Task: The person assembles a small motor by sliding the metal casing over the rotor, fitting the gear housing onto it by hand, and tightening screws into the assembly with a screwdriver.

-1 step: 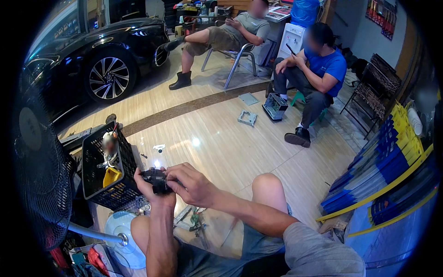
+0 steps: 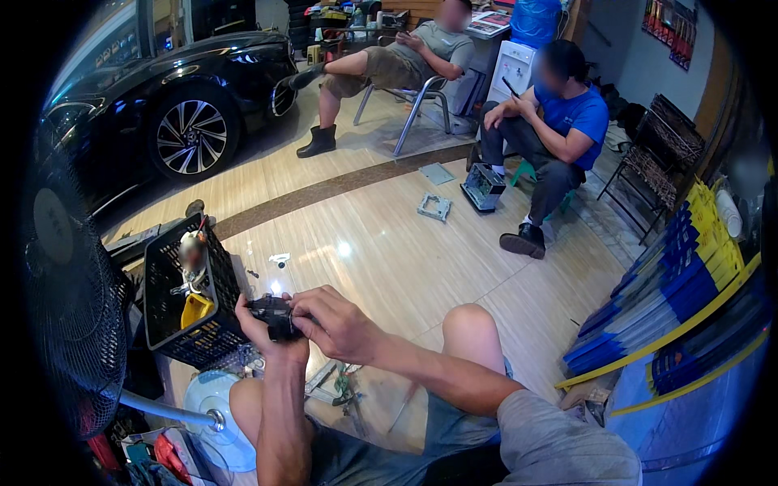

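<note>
Between my hands is a small black boxy device [image 2: 275, 316]; its exact kind does not show. My left hand [image 2: 284, 350] cradles it from below and the left, with the thumb side along its edge. From the right, my right hand [image 2: 344, 328] pinches the near end of the device, fingers bent over it. A bright white spot glows just past the device's far edge. On the floor beneath my forearms lie a green and metal part [image 2: 344, 387] and a thin screwdriver-like tool [image 2: 403, 407].
At left stand a black plastic crate [image 2: 225, 279] holding a yellow item and a fan [image 2: 61, 235] on a pale base. Beyond are a black car [image 2: 162, 73], two seated people, and an opened metal case [image 2: 484, 189]. Blue and yellow packages [image 2: 664, 275] line the right.
</note>
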Tool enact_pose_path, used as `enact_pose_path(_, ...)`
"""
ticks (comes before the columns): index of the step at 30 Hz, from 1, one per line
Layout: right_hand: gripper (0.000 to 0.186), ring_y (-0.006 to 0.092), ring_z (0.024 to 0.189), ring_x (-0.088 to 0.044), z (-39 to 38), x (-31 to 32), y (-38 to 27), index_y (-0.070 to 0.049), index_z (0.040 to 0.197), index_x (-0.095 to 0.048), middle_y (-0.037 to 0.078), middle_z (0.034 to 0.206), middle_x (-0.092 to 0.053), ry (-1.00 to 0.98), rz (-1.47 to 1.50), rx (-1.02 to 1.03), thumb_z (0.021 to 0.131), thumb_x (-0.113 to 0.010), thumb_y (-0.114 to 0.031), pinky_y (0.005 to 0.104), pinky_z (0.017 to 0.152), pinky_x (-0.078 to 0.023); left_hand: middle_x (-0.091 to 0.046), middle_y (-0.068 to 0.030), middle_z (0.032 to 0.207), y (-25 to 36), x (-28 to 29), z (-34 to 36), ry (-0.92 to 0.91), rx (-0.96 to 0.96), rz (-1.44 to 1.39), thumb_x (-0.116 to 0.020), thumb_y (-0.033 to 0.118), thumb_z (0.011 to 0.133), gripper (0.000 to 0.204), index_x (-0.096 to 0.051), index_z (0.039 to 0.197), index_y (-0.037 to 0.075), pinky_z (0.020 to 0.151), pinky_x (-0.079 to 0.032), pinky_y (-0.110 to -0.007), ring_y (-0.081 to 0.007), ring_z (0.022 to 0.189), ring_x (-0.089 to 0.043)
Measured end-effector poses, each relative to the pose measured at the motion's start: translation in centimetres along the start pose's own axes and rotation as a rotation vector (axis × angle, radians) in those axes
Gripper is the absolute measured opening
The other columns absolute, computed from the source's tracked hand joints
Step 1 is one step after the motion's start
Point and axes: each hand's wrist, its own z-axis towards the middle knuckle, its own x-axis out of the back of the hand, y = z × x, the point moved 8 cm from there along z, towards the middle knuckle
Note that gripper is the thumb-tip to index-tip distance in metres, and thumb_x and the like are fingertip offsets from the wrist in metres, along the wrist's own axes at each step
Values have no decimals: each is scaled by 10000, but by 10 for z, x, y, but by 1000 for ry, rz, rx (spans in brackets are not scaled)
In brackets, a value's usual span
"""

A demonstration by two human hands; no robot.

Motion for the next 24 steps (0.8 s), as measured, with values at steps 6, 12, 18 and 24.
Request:
enact_pose_path(6, 136, 325, 963, -628, 0, -1, 1, 13, 954, -603, 155, 1032, -636, -16, -30, -15, 852, -687, -19, 386, 844, -512, -613, -79, 758, -2, 2, 1, -3, 5, 3, -491, 496, 935, 416, -556, 886, 88, 617, -524, -347, -206, 666, -612)
enact_pose_path(12, 140, 323, 975, -632, -1, 4, 4, 11, 954, -606, 154, 1034, -638, -16, 36, -61, 840, -684, -4, 374, 864, -509, -600, -49, 768, -2, 4, 8, -16, -39, 27, -506, 475, 938, 368, -548, 913, 110, 631, -527, -342, -193, 688, -608)
enact_pose_path(18, 145, 316, 982, -633, -1, 4, 6, 15, 952, -604, 151, 1026, -638, -19, 47, -31, 833, -686, 2, 378, 860, -513, -592, -52, 779, -2, 2, 6, -37, -15, 16, -507, 476, 937, 369, -545, 930, 109, 638, -526, -343, -195, 700, -604)
enact_pose_path(24, 116, 319, 945, -626, -2, 2, 3, 13, 939, -597, 143, 997, -630, -28, -22, -30, 851, -671, -4, 383, 831, -518, -595, -70, 813, -6, 11, 11, 15, 2, 3, -508, 487, 931, 394, -536, 946, 95, 647, -522, -355, -204, 718, -605)
